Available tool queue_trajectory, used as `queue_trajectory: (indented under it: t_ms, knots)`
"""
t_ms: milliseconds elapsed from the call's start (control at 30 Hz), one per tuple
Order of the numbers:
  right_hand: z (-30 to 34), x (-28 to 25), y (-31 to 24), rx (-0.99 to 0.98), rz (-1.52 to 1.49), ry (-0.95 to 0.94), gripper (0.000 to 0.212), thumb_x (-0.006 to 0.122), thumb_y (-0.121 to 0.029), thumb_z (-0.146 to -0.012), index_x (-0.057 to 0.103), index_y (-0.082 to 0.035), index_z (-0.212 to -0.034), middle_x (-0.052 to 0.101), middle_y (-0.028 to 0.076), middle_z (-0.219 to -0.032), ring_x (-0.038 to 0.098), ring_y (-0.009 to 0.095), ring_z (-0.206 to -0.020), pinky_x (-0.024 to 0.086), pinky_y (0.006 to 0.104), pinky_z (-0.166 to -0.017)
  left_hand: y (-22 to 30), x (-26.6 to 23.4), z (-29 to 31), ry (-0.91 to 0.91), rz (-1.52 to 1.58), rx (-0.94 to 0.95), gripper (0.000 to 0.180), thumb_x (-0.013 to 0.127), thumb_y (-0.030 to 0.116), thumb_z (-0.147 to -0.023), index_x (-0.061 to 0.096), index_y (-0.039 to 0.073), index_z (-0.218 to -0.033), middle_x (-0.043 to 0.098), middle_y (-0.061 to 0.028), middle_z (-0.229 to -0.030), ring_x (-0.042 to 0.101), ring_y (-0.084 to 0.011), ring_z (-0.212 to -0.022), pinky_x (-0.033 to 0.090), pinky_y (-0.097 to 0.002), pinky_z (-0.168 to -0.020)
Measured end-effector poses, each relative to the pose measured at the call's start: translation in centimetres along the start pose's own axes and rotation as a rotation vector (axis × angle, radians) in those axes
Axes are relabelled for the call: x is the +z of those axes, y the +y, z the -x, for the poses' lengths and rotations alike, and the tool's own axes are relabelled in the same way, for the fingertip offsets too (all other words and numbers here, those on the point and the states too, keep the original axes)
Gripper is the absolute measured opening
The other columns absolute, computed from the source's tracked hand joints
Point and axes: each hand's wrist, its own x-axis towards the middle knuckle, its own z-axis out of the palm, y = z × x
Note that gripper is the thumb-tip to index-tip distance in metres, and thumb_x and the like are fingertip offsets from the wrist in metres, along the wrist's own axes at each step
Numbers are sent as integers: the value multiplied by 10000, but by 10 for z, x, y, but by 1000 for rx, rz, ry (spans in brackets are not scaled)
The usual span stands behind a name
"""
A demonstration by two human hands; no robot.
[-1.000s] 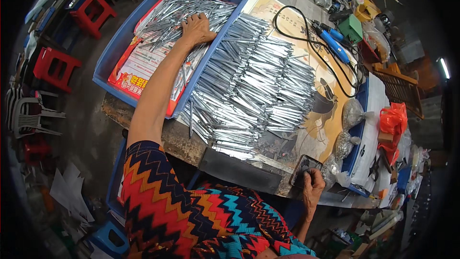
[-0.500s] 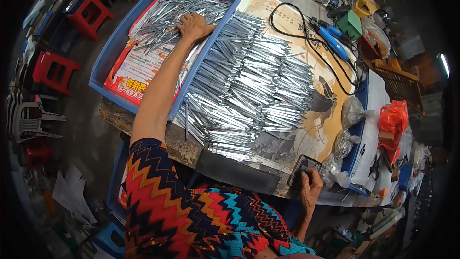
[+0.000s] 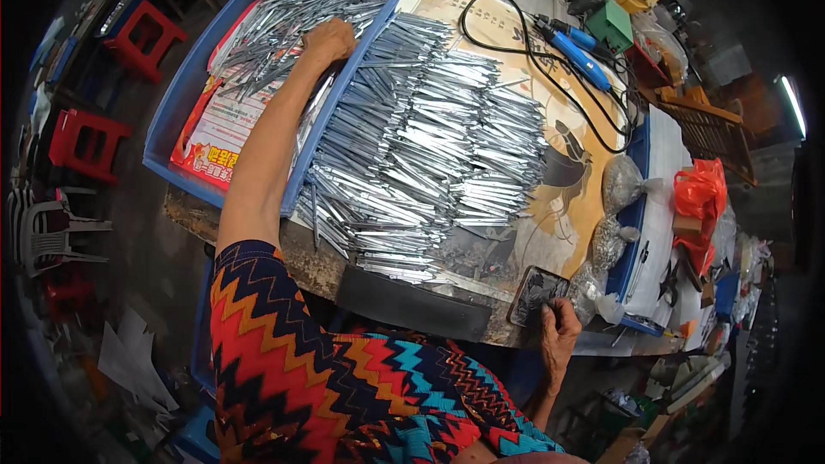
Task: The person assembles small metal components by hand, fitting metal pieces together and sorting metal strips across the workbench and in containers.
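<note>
Several rough, overlapping rows of slender metal strips [image 3: 430, 137] lie across the middle of the tabletop [image 3: 305, 262], and we judge that much of the sorting into bundles is done there; what is left, as far as we can see, is the loose heap of strips [image 3: 266, 34] in the blue tray [image 3: 185, 90] at 10 o'clock, a good share by its look, lying tangled and pointing many ways; the tray's lower part shows the red-and-white printed lining [image 3: 232, 125], with the heap crowded toward its 11 o'clock end; our left hand [image 3: 331, 41] is in that tray at 11 o'clock, bunched over the heap beside the wall nearest the rows, its fingertips hidden, so we cannot tell whether it is clamped on any strips; our right hand [image 3: 560, 325] is at 4 o'clock, thumb and forefinger drawn close together at the edge of a dark phone-like slab [image 3: 526, 296], and we cannot tell whether they pinch anything; by 3 o'clock a second blue tray [image 3: 636, 266] holds white paper, and knotted clear bags [image 3: 619, 185] with small silvery contents sit against its near side; toward 1 o'clock a blue corded tool [image 3: 583, 60] lies beyond the rows.
</note>
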Motion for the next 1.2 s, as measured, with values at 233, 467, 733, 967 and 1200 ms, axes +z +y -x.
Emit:
queue_trajectory:
  t_ms: [233,467,733,967,1200]
  knots:
    - [6,-1,8,-75,2,32,68,544,-37,-824,517,19,-795,466,26,-639,400,82,-589,345,249,-518,-5,6,5,108,112,-14,519,564,434,-770,612,-34,-988,565,-230,-1087,541,-385,-1030,453,-463,-834]
    - [8,0,9,-21,-14,65,66,544,-34,-817,515,21,-797,454,24,-636,398,89,-589,345,251,-524,-8,36,-30,141,17,7,533,527,394,-773,575,-51,-1061,568,-240,-1069,492,-441,-1055,401,-529,-862]
    - [4,-5,4,-89,6,47,74,553,-8,-783,520,35,-833,514,152,-692,496,247,-585,388,330,-546,-124,65,-82,253,50,251,407,397,344,-832,569,-10,-936,579,-243,-977,545,-419,-920,408,-494,-734]
    - [13,-6,16,-103,-12,106,86,554,-9,-785,518,48,-839,537,162,-719,543,260,-640,423,323,-591,-52,75,-102,173,98,307,477,469,385,-784,567,-57,-935,595,-262,-907,590,-384,-833,425,-470,-663]
    - [14,-5,13,-90,-53,92,64,547,-6,-789,528,36,-834,522,133,-698,507,200,-600,405,300,-564,-51,53,-73,121,105,112,522,511,401,-751,564,-92,-912,604,-265,-836,608,-352,-767,430,-454,-617]
